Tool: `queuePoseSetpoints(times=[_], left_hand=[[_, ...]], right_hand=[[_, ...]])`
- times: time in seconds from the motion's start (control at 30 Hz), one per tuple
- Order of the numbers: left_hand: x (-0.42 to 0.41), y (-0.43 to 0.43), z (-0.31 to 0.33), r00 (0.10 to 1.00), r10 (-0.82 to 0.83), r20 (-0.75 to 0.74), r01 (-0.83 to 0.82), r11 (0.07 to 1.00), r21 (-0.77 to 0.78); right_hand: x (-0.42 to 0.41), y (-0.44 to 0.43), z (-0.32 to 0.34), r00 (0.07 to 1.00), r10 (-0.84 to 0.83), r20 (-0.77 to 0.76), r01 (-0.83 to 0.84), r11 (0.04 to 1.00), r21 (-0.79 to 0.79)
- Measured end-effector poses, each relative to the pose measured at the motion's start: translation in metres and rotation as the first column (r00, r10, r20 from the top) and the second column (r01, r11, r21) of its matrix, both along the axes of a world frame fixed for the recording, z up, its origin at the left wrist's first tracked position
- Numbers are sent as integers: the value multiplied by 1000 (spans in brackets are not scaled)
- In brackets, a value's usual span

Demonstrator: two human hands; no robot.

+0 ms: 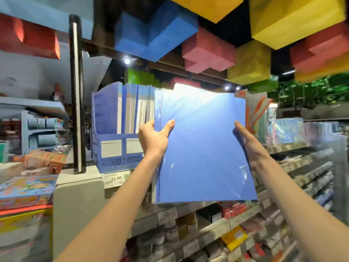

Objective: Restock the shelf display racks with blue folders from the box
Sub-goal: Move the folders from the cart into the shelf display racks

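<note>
one stack of blue folders (204,148), its count blurred at the edges, was held upright before the shelf, just right of one blue rack (113,150) of folders. two hands clasped its sides: left hand (154,140) thumb in front, right hand (249,146) along the edge, fingers hidden behind. one price tag (116,178) below.

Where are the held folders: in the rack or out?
Out. The left hand and right hand hold the blue folders before the rack.

The folders (204,148) hide the left hand's (153,140) fingers, all but the thumb, and the rack's (113,148) right end. Goods (171,233) on the near shelves (243,217) are blurred.
</note>
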State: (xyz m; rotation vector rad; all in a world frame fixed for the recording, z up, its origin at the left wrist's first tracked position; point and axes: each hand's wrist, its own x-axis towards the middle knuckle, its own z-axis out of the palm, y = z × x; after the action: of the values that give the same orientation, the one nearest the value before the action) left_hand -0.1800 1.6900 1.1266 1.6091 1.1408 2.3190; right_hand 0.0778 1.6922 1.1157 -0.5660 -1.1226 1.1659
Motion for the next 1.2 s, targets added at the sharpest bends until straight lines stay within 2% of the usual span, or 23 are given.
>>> queuePoseSetpoints(times=[0.13, 0.33, 0.47, 0.63, 0.73, 0.83, 1.0, 1.13, 1.2], left_hand=[[8, 53, 2, 1000, -28, 5, 28, 998, 64], [25, 99, -2, 997, -62, 39, 59, 995, 75], [31, 129, 2, 1000, -1, 24, 0, 998, 60], [34, 136, -1, 997, 67, 45, -69, 997, 31], [37, 132, 4, 996, 38, 77, -41, 998, 43], [41, 128, 11, 996, 53, 73, -57, 997, 51], [57, 136, 6, 988, 145, 58, -148, 988, 43], [63, 137, 6, 966, 249, 67, -252, 967, 42], [60, 137, 7, 955, 291, 62, -294, 955, 46]], right_hand=[[18, 29, 6, 999, 50, 0, -50, 999, 19], [44, 94, 16, 996, 90, -27, -88, 994, 66], [56, 146, 24, 992, 121, -35, -116, 986, 116], [69, 192, 36, 989, 141, 45, -146, 979, 145], [88, 212, 62, 997, 10, 75, -27, 973, 230], [111, 230, 99, 993, -110, 37, 93, 947, 307], [123, 256, 141, 949, -315, -18, 289, 847, 447], [125, 278, 163, 922, -366, -126, 379, 786, 489], [127, 278, 176, 883, -442, -160, 459, 738, 494]])
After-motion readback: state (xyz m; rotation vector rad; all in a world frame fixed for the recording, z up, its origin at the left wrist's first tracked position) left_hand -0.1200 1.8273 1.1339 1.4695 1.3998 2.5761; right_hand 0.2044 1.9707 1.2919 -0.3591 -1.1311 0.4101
